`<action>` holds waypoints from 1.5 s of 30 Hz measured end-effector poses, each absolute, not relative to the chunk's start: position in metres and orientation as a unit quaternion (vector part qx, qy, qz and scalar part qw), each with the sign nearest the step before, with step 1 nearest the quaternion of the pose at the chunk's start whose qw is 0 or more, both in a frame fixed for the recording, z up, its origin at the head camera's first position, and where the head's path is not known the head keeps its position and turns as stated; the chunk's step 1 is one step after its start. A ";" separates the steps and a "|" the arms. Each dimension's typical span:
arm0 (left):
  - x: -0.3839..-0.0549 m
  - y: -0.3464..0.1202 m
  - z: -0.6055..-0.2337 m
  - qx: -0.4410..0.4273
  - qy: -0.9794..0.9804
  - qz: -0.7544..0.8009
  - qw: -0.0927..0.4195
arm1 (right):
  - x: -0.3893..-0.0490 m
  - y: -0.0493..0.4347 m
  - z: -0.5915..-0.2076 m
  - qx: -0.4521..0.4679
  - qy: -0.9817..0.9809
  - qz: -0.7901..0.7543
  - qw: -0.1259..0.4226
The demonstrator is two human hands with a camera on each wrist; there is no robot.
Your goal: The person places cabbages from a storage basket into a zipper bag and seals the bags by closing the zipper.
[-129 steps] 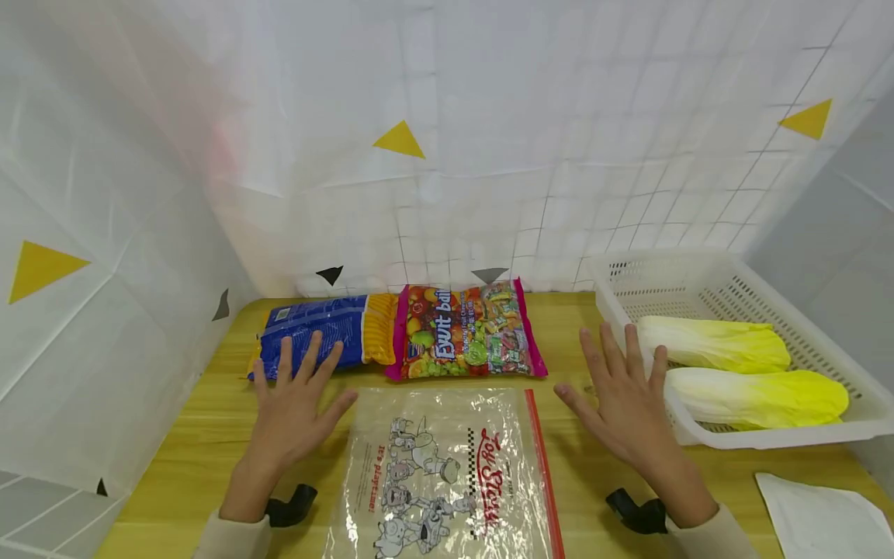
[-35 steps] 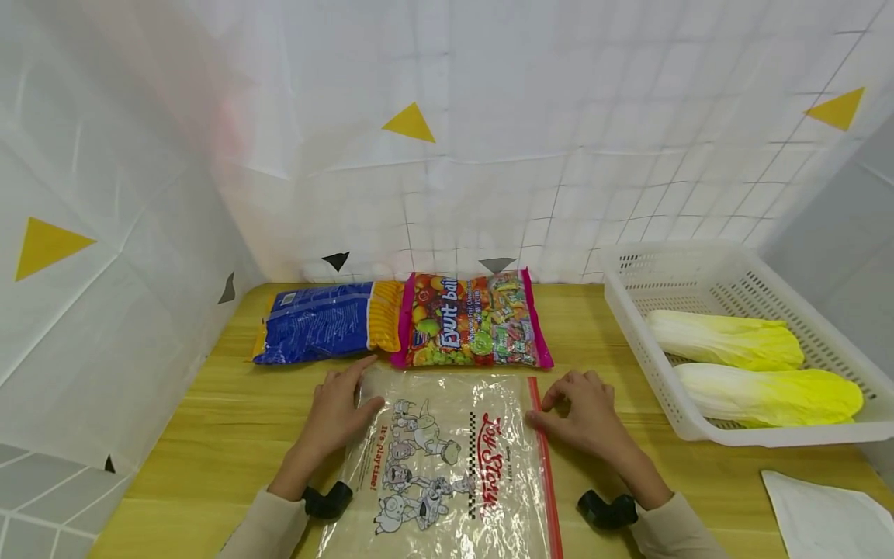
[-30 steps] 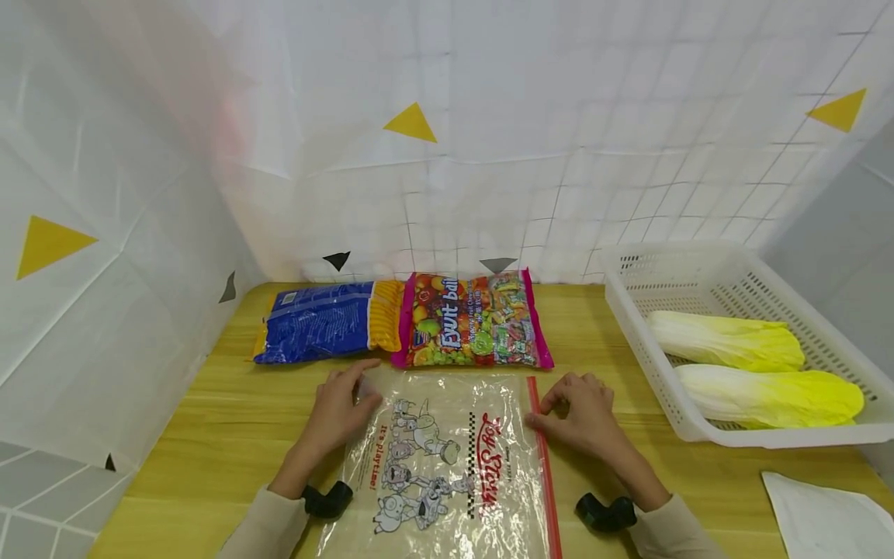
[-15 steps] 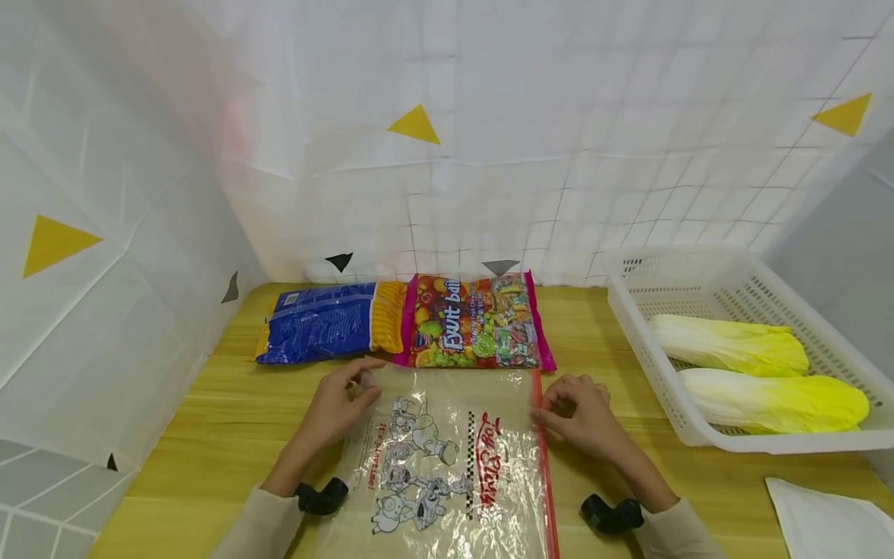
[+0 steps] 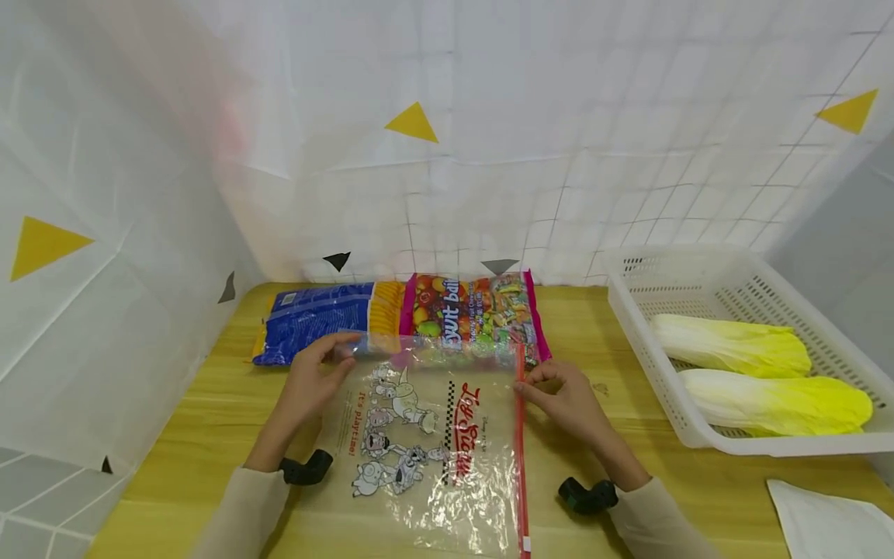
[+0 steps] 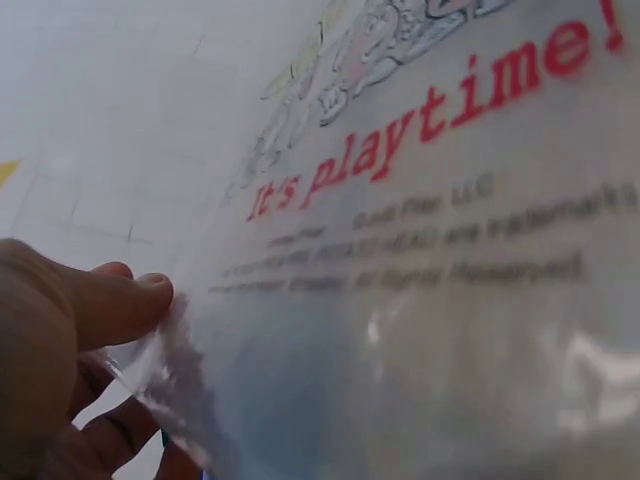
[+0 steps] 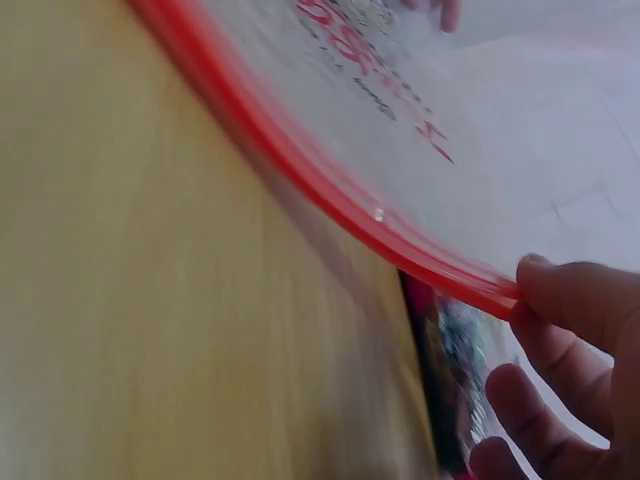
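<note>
- Bag (image 5: 412, 442), clear and printed, slants over the counter (image 5: 209, 419), its far edge lifted and overlapping both packets in the head view.
- Left hand (image 5: 314, 380) pinches its far left corner, thumb in front.
- Right hand (image 5: 567, 402) grips the red zip edge (image 5: 521, 458) near the far right corner.
- Behind: blue packet (image 5: 317, 317) beside fruit candy packet (image 5: 471, 307).
- Right: white basket (image 5: 642, 369) holding two cabbages (image 5: 775, 402).
</note>
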State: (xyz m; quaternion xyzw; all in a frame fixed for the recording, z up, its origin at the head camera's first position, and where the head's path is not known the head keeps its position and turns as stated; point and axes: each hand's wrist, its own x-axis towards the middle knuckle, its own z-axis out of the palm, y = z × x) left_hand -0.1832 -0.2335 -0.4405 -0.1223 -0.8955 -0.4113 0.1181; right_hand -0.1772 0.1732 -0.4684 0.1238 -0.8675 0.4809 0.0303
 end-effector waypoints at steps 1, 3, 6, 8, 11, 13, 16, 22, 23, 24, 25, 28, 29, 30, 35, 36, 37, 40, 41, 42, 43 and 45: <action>-0.186 -0.236 -0.441 -0.123 -0.897 -0.406 0.126 | -0.179 0.169 -0.469 0.122 -0.864 0.488 0.030; -0.191 -0.242 -0.441 -0.123 -0.899 -0.396 0.141 | -0.182 0.160 -0.470 0.119 -0.859 0.497 0.027; -0.197 -0.250 -0.443 -0.113 -0.904 -0.383 0.155 | -0.186 0.146 -0.472 0.106 -0.858 0.501 0.027; -0.199 -0.253 -0.443 -0.104 -0.904 -0.382 0.160 | -0.188 0.138 -0.472 0.092 -0.858 0.503 0.039; -0.203 -0.254 -0.441 -0.093 -0.904 -0.378 0.179 | -0.190 0.127 -0.471 0.078 -0.855 0.509 0.058; -0.204 -0.254 -0.440 -0.086 -0.901 -0.376 0.198 | -0.192 0.120 -0.469 0.080 -0.853 0.511 0.071; -0.206 -0.254 -0.440 -0.066 -0.900 -0.367 0.224 | -0.196 0.110 -0.468 0.088 -0.850 0.511 0.089; -0.204 -0.256 -0.445 -0.030 -0.898 -0.368 0.237 | -0.207 0.100 -0.467 0.093 -0.847 0.505 0.137; -0.204 -0.256 -0.446 -0.027 -0.898 -0.368 0.238 | -0.209 0.100 -0.467 0.093 -0.848 0.502 0.145; -0.204 -0.255 -0.448 -0.024 -0.901 -0.362 0.239 | -0.211 0.101 -0.468 0.096 -0.848 0.499 0.152; -0.203 -0.255 -0.448 -0.021 -0.904 -0.355 0.239 | -0.212 0.102 -0.468 0.099 -0.848 0.496 0.156; -0.201 -0.251 -0.450 -0.006 -0.917 -0.318 0.241 | -0.214 0.106 -0.470 0.104 -0.857 0.479 0.162; -0.200 -0.250 -0.450 -0.004 -0.922 -0.301 0.243 | -0.214 0.108 -0.470 0.106 -0.859 0.473 0.162; -0.199 -0.248 -0.449 -0.004 -0.928 -0.283 0.244 | -0.214 0.111 -0.471 0.109 -0.860 0.471 0.162; -0.188 -0.229 -0.443 -0.070 -0.943 -0.229 0.232 | -0.214 0.125 -0.472 0.125 -0.852 0.482 0.160; -0.185 -0.223 -0.441 -0.095 -0.945 -0.223 0.222 | -0.214 0.128 -0.471 0.128 -0.850 0.485 0.159; -0.181 -0.216 -0.438 -0.120 -0.947 -0.214 0.207 | -0.214 0.131 -0.471 0.130 -0.849 0.486 0.159; -0.164 -0.188 -0.434 -0.185 -0.952 -0.195 0.147 | -0.213 0.138 -0.470 0.136 -0.846 0.491 0.155; -0.158 -0.177 -0.434 -0.201 -0.954 -0.189 0.121 | -0.212 0.140 -0.471 0.140 -0.845 0.493 0.155; -0.152 -0.167 -0.434 -0.215 -0.956 -0.180 0.093 | -0.212 0.142 -0.472 0.140 -0.843 0.496 0.153; -0.145 -0.157 -0.435 -0.225 -0.957 -0.173 0.063 | -0.211 0.144 -0.473 0.139 -0.842 0.498 0.153; -0.133 -0.139 -0.440 -0.237 -0.957 -0.166 0.000 | -0.210 0.147 -0.477 0.137 -0.841 0.502 0.149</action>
